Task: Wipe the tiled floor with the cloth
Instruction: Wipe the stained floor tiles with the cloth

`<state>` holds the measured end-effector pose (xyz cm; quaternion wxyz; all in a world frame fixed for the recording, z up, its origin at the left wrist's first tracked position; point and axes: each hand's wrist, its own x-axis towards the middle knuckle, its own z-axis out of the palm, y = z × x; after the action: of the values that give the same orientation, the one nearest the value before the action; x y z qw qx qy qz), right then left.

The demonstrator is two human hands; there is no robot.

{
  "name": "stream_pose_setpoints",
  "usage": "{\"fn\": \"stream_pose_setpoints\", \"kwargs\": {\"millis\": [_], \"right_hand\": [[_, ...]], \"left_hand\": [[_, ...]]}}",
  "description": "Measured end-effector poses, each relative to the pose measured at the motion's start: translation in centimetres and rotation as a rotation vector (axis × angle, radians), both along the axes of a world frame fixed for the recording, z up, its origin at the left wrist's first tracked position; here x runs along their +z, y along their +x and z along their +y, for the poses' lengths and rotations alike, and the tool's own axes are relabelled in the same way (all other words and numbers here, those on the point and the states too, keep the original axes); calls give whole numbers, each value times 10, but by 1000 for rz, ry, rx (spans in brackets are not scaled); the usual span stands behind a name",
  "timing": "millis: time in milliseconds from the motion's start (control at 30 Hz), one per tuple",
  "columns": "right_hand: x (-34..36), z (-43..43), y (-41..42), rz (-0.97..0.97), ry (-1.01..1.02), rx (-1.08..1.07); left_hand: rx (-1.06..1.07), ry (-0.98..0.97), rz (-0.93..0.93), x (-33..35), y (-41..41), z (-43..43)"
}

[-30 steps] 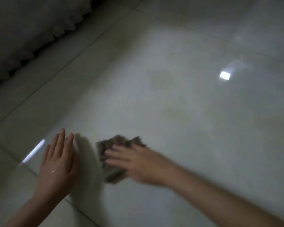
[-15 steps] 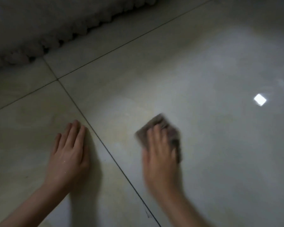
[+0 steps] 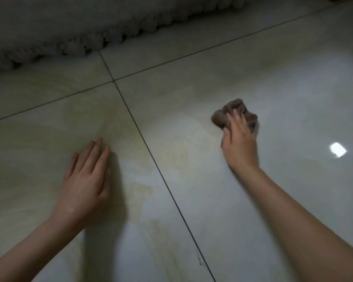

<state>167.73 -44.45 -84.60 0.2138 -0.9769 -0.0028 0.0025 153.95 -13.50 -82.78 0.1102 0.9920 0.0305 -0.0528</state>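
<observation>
– Cloth [image 3: 236, 106], position?
– Brown, bunched up, on the tiled floor [image 3: 263, 64]. It sits on the large tile right of the long grout line [image 3: 151, 157], in that tile's far half. It is well in from the tile's far-left corner, where the grout lines cross [image 3: 113, 80].
– Who has it?
– Right hand [image 3: 239, 143]. Fingers bent over the top of the bundle, thumb against its near-left side: a grip, holding it down on the tile. Fingertips are blurred, so I cannot tell how many wrap it. Cloth shows beyond the fingers and left of the thumb.
– Left hand?
– Left hand [image 3: 86, 180] lies flat on the neighbouring tile, left of the grout line. Palm down, fingers straight and close together, pointing toward the floor's far edge. It holds nothing. It is well apart from the cloth, with the grout line between them. Its shadow falls to its right.
– Floor surface?
– Pale and glossy. Yellowish staining [image 3: 143, 190] lies between the two hands, just left of the grout line. A few dark specks [image 3: 158, 186] lie beside it. A bright square glare [image 3: 337, 150] sits right of the right wrist.
– Far edge?
– Grey fabric with a bobbled hem [image 3: 80, 43] runs along the floor's far-left edge, well apart from both hands.
</observation>
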Motion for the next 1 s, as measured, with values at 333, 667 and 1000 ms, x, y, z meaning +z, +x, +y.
{"fn": "stream_pose_setpoints", "kwargs": {"millis": [333,667,1000], "right_hand": [[9,110,-176,134,263,753],[168,-64,-168,250,420,306],[309,-273,-266,137,370,-229]], "left_hand": [[-1,-48,-2,20,-4,-12],[-235,-12,148,126,20,-118],[-744,140,132,256,13,-326]]}}
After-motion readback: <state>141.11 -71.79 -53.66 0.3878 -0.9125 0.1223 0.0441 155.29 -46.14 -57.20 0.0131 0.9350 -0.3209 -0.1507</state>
